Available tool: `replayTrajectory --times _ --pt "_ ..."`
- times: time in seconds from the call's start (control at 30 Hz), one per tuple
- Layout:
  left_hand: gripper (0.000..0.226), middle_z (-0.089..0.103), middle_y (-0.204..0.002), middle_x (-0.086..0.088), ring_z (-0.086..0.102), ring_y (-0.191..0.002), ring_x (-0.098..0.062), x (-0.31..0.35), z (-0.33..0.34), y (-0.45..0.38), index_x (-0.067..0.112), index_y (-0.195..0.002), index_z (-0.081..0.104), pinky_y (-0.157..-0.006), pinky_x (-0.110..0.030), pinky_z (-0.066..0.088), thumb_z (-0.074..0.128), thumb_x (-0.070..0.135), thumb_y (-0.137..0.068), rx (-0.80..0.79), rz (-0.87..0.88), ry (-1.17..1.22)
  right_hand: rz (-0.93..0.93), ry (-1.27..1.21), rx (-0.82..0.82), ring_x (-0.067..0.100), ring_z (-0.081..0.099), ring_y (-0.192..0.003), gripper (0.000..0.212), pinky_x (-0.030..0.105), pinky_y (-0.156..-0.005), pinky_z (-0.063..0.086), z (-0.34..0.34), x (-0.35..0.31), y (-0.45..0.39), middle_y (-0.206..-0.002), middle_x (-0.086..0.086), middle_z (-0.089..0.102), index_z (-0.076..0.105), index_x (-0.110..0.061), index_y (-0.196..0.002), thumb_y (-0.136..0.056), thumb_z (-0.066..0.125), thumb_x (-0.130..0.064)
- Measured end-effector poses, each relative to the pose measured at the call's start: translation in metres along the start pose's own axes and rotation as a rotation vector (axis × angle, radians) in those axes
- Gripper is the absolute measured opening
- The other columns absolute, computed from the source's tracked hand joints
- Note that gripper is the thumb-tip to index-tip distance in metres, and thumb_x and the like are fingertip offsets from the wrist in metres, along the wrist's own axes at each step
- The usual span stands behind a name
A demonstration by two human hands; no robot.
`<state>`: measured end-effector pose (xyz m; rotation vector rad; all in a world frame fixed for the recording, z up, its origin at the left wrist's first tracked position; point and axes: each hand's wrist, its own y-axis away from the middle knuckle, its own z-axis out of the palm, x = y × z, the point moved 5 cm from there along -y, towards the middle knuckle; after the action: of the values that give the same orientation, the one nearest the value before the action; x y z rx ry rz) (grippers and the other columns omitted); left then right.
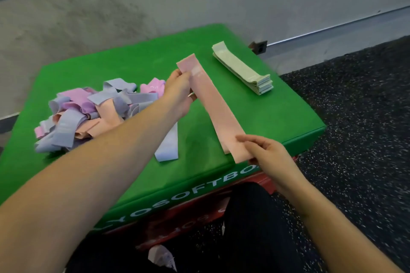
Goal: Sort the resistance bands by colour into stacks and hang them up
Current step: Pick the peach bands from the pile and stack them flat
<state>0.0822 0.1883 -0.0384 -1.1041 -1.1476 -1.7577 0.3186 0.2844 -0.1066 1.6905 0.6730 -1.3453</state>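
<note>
Our right hand (264,153) pinches the near end of a peach resistance band (213,104), our left hand (179,93) grips its far end at 12 o'clock.

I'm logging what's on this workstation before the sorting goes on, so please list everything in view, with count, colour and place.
Peach band: one, peach, held stretched flat above the box's middle.
Green stack: one neat stack, pale green, far right of the box top.
Mixed pile: count unclear, lilac, pink and peach bands tangled, left of the box top.
Lilac band: one, lilac, lying near the front edge, partly under the left forearm.
Green box: one, green, white lettering on its front.
Red box: one, red, beneath the green box.
Floor: dark, speckled, right.
Left hand: pinches the band's far end.
Right hand: pinches its near end.
</note>
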Motion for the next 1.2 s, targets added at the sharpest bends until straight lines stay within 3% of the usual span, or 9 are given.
replayTrajectory --times 0.1,0.23,0.37,0.43,0.6,0.67,0.8,1.03,1.2 --pt "0.022 0.064 -0.110 -0.005 0.065 -0.099 -0.022 -0.005 0.005 -0.018 0.014 -0.123 0.052 -0.077 -0.038 0.058 0.050 0.008 -0.102 0.014 0.018 -0.102 -0.018 0.042 -0.026 0.016 0.056 -0.074 0.029 0.035 -0.071 0.045 -0.004 0.002 -0.008 -0.097 -0.009 0.074 0.075 -0.031 -0.109 -0.097 0.057 -0.012" --pt "0.020 0.064 -0.103 -0.005 0.064 -0.088 -0.018 -0.010 0.011 -0.040 0.015 -0.120 0.049 -0.070 -0.032 0.058 0.052 0.008 -0.101 0.026 0.049 -0.201 -0.064 0.065 -0.037 0.006 0.058 -0.063 0.018 0.021 -0.061 0.050 -0.005 0.000 -0.016 -0.087 -0.013 0.071 0.072 -0.025 -0.105 -0.094 0.065 -0.012" --pt "0.016 0.065 -0.108 -0.005 0.066 -0.094 -0.019 -0.019 0.014 -0.063 0.014 -0.115 0.052 -0.076 -0.033 0.058 0.055 0.012 -0.100 0.014 0.067 -0.311 -0.099 0.175 0.020 0.005 0.059 -0.060 0.009 0.024 -0.060 0.049 -0.002 -0.001 -0.030 -0.090 -0.007 0.073 0.071 -0.026 -0.097 -0.092 0.069 -0.019" --pt "0.015 0.064 -0.110 -0.005 0.066 -0.096 -0.019 -0.024 0.013 -0.074 0.015 -0.115 0.053 -0.081 -0.033 0.059 0.057 0.014 -0.100 0.032 0.076 -0.382 -0.126 0.291 0.022 -0.001 0.054 -0.060 0.007 0.015 -0.056 0.045 0.001 0.001 -0.038 -0.087 -0.009 0.069 0.070 -0.026 -0.097 -0.093 0.069 -0.022" --pt "0.023 0.060 -0.115 -0.001 0.061 -0.094 -0.013 -0.032 0.014 -0.092 0.016 -0.122 0.051 -0.077 -0.026 0.055 0.056 0.013 -0.100 0.028 0.174 -0.626 -0.372 0.802 -0.022 -0.001 0.055 -0.085 0.020 0.008 -0.074 0.039 0.010 0.002 -0.040 -0.099 -0.017 0.057 0.072 -0.024 -0.112 -0.096 0.062 -0.032" --pt "0.025 0.060 -0.114 -0.001 0.061 -0.094 -0.013 -0.037 0.015 -0.097 0.016 -0.124 0.051 -0.075 -0.024 0.054 0.056 0.012 -0.100 0.000 0.193 -0.708 -0.430 0.837 -0.074 0.001 0.055 -0.088 0.025 0.008 -0.079 0.040 0.009 0.004 -0.037 -0.101 -0.016 0.054 0.073 -0.022 -0.114 -0.096 0.062 -0.035" --pt "0.023 0.061 -0.114 -0.001 0.062 -0.104 -0.020 -0.047 0.011 -0.107 0.018 -0.119 0.054 -0.092 -0.037 0.056 0.055 0.006 -0.099 -0.029 0.184 -0.757 -0.480 0.878 -0.212 -0.002 0.050 -0.092 0.039 -0.001 -0.083 0.032 0.002 0.012 -0.035 -0.114 -0.019 0.044 0.069 -0.021 -0.125 -0.091 0.065 -0.041" --pt "0.027 0.063 -0.108 -0.004 0.064 -0.097 -0.020 -0.048 0.009 -0.114 0.021 -0.114 0.052 -0.083 -0.033 0.059 0.056 0.001 -0.096 -0.014 0.197 -0.712 -0.751 0.879 -0.150 0.012 0.058 -0.089 0.030 0.023 -0.078 0.049 0.001 0.003 -0.037 -0.108 -0.004 0.057 0.073 -0.015 -0.117 -0.099 0.057 -0.032" --pt "0.026 0.063 -0.098 0.000 0.060 -0.084 -0.014 -0.048 0.012 -0.121 0.020 -0.116 0.055 -0.069 -0.023 0.052 0.059 0.004 -0.096 -0.011 0.245 -0.748 -0.859 0.931 -0.141 0.013 0.056 -0.086 0.025 0.028 -0.077 0.052 0.002 0.003 -0.046 -0.099 -0.001 0.066 0.074 -0.013 -0.112 -0.095 0.061 -0.027"
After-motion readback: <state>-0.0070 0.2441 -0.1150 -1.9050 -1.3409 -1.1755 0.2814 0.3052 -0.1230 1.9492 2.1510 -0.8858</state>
